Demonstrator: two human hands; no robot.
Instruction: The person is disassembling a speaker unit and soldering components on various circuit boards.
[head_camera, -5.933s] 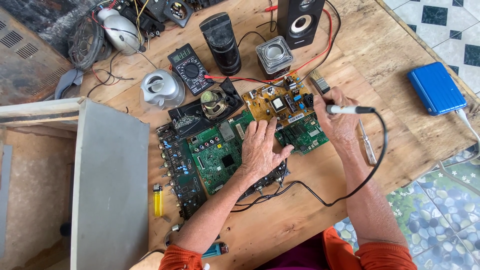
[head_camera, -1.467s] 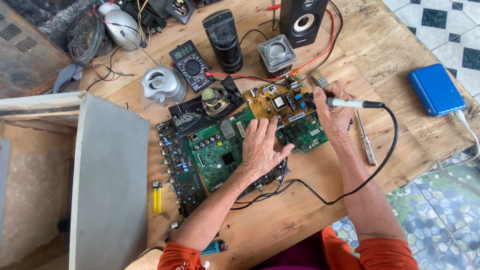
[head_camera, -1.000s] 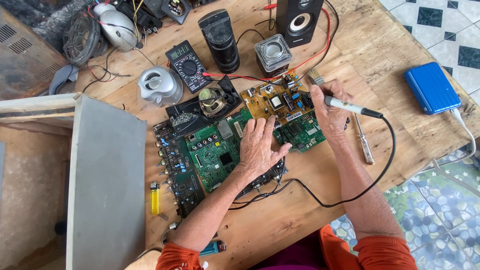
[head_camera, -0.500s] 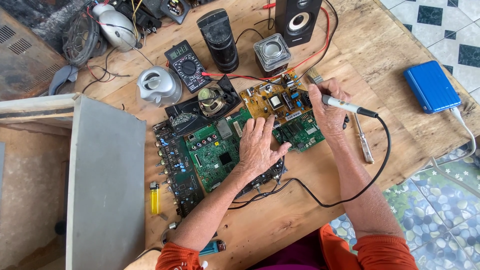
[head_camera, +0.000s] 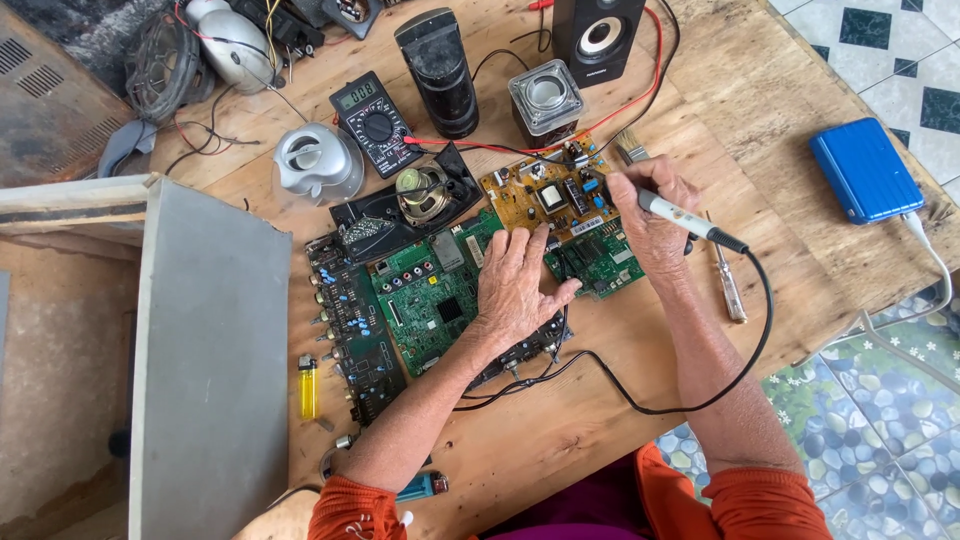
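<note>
Rough wood table, glossy blue case, perhaps plastic

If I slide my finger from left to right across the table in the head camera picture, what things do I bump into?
Grey panel → yellow lighter → green circuit board → left hand → right hand holding the soldering iron → screwdriver → blue case.

A worn wooden table stands in daylight over a patterned tile floor.
</note>
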